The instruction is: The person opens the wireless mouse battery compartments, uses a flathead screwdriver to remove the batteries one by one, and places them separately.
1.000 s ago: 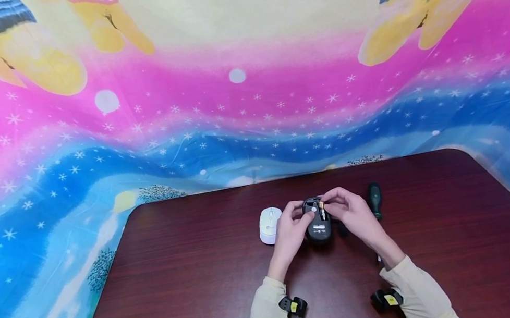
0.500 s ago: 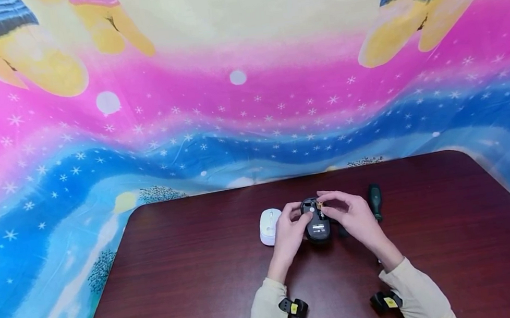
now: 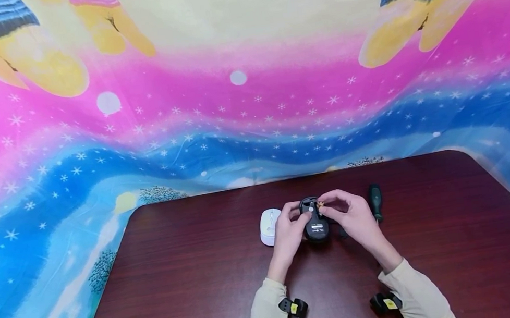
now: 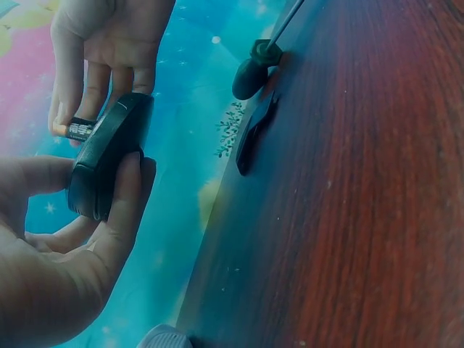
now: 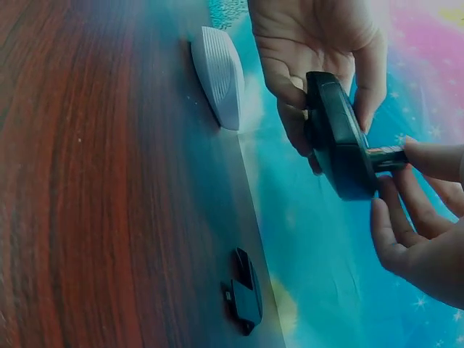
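In the head view a black computer mouse (image 3: 317, 231) is held with its underside up and its battery slot uncovered. My left hand (image 3: 287, 234) grips it by the sides, thumb on the underside. A black battery with a copper-coloured end (image 4: 78, 129) juts out from the underside in the left wrist view. My right hand (image 3: 352, 215) pinches that battery between thumb and finger. Seen from the right wrist, the battery (image 5: 386, 157) stands nearly square to the mouse (image 5: 339, 141), its inner end hidden by the shell. Both hands hold the mouse above the table.
A white mouse (image 3: 269, 226) sits on the table (image 3: 192, 271) left of my left hand. Beyond my right hand lies a screwdriver with a dark green handle (image 3: 375, 202). A small black cover (image 5: 246, 293) lies on the table, mostly behind my right hand in the head view.
The battery lay along the slot a second ago; now it tilts up out of the underside, its copper-coloured end towards the camera. My right fingers moved slightly left with it, the mouse shifting slightly left.
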Tool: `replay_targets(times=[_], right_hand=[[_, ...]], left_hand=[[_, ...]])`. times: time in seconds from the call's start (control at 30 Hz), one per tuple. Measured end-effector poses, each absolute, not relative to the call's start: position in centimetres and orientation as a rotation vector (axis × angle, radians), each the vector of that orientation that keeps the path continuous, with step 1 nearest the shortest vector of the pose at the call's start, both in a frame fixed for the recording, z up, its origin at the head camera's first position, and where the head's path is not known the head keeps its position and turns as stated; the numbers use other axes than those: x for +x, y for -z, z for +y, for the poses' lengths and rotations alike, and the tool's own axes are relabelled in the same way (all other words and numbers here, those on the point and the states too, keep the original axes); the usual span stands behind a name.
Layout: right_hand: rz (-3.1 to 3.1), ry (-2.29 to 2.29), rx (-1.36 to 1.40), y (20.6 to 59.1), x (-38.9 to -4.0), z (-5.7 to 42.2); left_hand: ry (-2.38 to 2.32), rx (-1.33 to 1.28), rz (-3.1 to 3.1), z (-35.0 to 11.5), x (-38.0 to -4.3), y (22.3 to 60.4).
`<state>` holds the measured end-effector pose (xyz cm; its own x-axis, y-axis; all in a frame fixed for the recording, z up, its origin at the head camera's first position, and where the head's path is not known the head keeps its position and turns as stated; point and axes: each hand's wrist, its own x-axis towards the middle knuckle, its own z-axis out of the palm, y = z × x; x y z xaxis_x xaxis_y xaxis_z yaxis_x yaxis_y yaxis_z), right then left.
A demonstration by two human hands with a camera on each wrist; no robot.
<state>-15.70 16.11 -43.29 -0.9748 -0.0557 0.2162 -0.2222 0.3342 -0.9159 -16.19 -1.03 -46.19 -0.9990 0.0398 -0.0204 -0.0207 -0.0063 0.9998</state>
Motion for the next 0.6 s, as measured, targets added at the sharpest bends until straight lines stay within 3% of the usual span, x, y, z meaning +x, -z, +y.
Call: replay_targets(times=[0.6], right_hand=[[-2.208,-2.101,0.046,43.0,-16.1,17.1]], left_hand=[[-2.181,0.057,2.200,-1.1,-15.9,46.0]])
